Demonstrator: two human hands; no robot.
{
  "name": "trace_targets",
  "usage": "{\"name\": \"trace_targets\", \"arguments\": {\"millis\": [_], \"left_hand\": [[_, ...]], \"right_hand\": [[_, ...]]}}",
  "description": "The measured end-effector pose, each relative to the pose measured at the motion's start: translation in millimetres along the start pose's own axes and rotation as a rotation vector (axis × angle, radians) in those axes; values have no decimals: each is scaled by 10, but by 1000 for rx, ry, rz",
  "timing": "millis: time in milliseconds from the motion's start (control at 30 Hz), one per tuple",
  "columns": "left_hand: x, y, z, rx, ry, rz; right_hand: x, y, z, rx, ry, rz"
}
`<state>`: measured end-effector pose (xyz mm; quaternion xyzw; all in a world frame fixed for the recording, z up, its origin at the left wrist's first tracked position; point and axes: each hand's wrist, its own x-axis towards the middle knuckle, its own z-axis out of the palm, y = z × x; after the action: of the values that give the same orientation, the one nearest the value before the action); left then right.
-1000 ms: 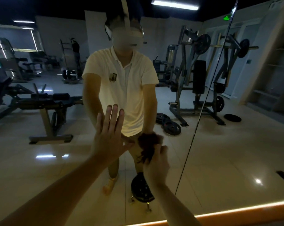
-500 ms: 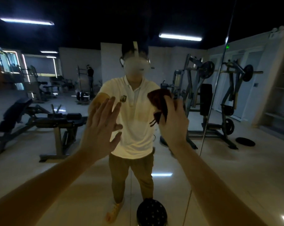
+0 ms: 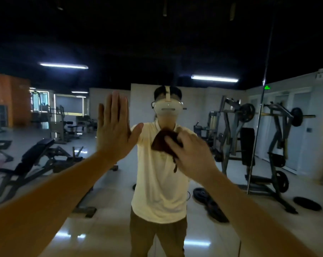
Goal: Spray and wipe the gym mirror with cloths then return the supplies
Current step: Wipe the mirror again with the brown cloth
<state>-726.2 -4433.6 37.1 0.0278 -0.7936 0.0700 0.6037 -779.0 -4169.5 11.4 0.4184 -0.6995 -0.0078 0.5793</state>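
Note:
The gym mirror [image 3: 221,210] fills the whole view and reflects me standing in front of it. My left hand [image 3: 114,127] is raised with straight fingers, palm flat against the glass at head height. To its right, my right hand [image 3: 191,156] presses a dark brown cloth [image 3: 162,143] against the mirror at chest height of the reflection, fingers curled over it. A tail of the cloth hangs below the hand. No spray bottle is in view.
A vertical seam [image 3: 257,136] between mirror panels runs down the right side. The reflection shows a weight bench [image 3: 33,158] at left, a plate-loaded machine [image 3: 236,138] at right and weight plates [image 3: 209,203] on the glossy floor.
Both hands have risen up the mirror as my view tilted up. The right hand carried the cloth from low on the glass up to chest height; the left hand went higher.

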Motion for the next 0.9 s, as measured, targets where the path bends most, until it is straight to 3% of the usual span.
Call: {"name": "trace_targets", "arguments": {"millis": [233, 367, 467, 633, 733, 800, 900], "left_hand": [[-40, -120, -20, 57, -17, 63], [-40, -124, -58, 82, -60, 62], [-46, -120, -95, 126, -103, 50], [-33, -23, -232, 202, -213, 32], [-2, -13, -348, 196, -239, 40], [12, -56, -410, 187, -264, 74], [23, -167, -489, 174, -311, 85]], "right_hand": [[1176, 1074, -587, -115, 230, 391], [1388, 955, -524, -36, 328, 565], [1252, 578, -307, 51, 238, 433], [676, 184, -66, 29, 76, -77], [761, 424, -84, -35, -20, -319], [1067, 714, -268, -91, 68, -205], [1621, 1136, -601, -194, 259, 203]]}}
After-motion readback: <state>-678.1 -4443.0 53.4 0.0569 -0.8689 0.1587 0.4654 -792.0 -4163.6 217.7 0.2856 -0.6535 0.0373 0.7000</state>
